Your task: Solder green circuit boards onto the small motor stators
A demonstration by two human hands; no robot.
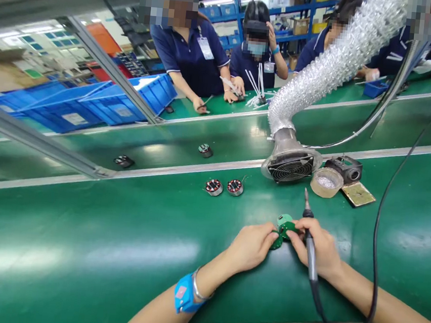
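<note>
**Green part held at the bench, soldering iron lifted clear**

At the near edge of the green bench (77, 250), a small green round part (284, 227) is pinched between the fingertips of both hands, just above the bench surface. The left hand (251, 246), with a blue strap (184, 294) on its wrist, is closed on the part's left side. The right hand (317, 250) is closed on the part's right side and also grips a soldering iron (310, 241), whose tip is pointed up and away from the part. By that, soldering on this piece is judged not to be under way at this instant; whether any joint is already made cannot be told.

Farther off, two wound stators (224, 187) lie side by side, seemingly waiting or finished. To the right stand a fume extractor fan (290, 167) on its ribbed hose, a round tin (327, 182) and a tip sponge (357, 194). Beyond, two more parts lie on the conveyor belt (163, 146), and other people are seated at the far bench.
</note>
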